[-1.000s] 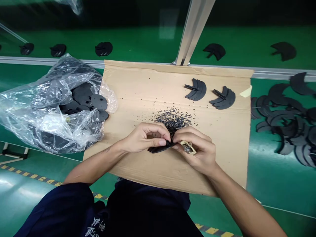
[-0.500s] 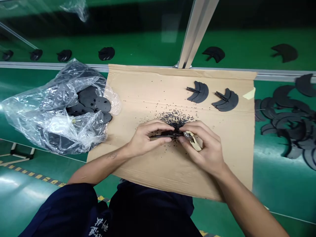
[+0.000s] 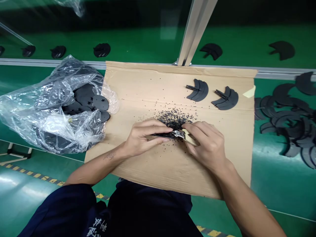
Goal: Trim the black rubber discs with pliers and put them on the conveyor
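Observation:
My left hand [image 3: 142, 136] is closed on a flat black plastic piece [image 3: 163, 134], held edge-on over the cardboard sheet [image 3: 153, 89]. My right hand [image 3: 206, 143] grips a small cutter [image 3: 182, 135] with a metal tip and pale taped handle; its tip touches the piece's right end. Just beyond my fingers lies a heap of tiny black trimmings [image 3: 174, 118]. Two black fan-shaped pieces [image 3: 198, 90] [image 3: 225, 98] rest on the far right of the cardboard.
A clear plastic bag [image 3: 53, 108] of black discs sits at the left. A pile of black crescent pieces [image 3: 288, 118] lies on the green surface at the right. More black pieces [image 3: 102, 49] lie beyond a metal rail [image 3: 49, 61]; a slanted metal post [image 3: 195, 29] rises behind.
Both hands stayed together over the trimmings. The black piece was turned more level, and the cutter's metal tip now shows against its right end.

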The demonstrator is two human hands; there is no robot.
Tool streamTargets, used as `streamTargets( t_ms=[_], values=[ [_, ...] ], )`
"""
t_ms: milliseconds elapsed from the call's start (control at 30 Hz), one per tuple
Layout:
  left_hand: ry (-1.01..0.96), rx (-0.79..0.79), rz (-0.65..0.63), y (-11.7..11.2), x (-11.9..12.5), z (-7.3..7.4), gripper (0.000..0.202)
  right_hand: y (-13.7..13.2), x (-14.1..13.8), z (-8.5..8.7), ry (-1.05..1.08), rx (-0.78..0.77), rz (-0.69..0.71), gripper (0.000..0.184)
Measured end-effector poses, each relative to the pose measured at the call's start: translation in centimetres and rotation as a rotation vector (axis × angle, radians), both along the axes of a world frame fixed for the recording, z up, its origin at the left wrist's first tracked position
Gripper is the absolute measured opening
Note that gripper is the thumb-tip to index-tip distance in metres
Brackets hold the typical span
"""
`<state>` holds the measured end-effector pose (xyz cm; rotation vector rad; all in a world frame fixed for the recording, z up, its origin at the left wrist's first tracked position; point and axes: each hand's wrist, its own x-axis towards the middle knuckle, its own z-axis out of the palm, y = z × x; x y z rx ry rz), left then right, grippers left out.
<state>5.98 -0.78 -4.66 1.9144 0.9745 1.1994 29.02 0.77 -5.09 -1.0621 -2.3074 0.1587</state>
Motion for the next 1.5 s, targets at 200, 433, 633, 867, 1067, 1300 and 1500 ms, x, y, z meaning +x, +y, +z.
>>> streamTargets(
  t_ms=[200,433,633,867,1067,1300,1500],
  values=[
    [0.000,0.015,-0.017,0.0,-0.2,-0.1,0.027,-0.1,-0.2,0.6,-0.074,0.121,-0.015,0.010],
    [-0.022,0.006,-0.027,-0.2,0.0,-0.1,0.021,-0.4,-0.3,0.4,-0.118,0.103,-0.018,0.014],
    [0.002,-0.003,0.016,-0.1,-0.1,0.5,0.023,-0.2,0.0,0.2,-0.052,0.055,-0.079,0.016],
    [0.111,0.012,0.016,0.0,0.0,0.2,0.027,-0.1,0.0,0.3,-0.217,0.127,-0.107,0.019],
    [0.098,0.019,0.126,0.1,-0.1,0.2,0.023,0.1,0.0,0.4,0.034,-0.128,-0.078,0.018],
    [0.009,0.016,0.044,0.0,-0.1,-0.1,0.018,-0.1,-0.5,0.7,0.350,-0.384,0.118,0.009],
    [0.413,0.250,0.041,0.2,-0.5,-1.1,0.032,-1.1,-0.6,0.7,0.080,0.040,0.191,0.013]
  ],
)
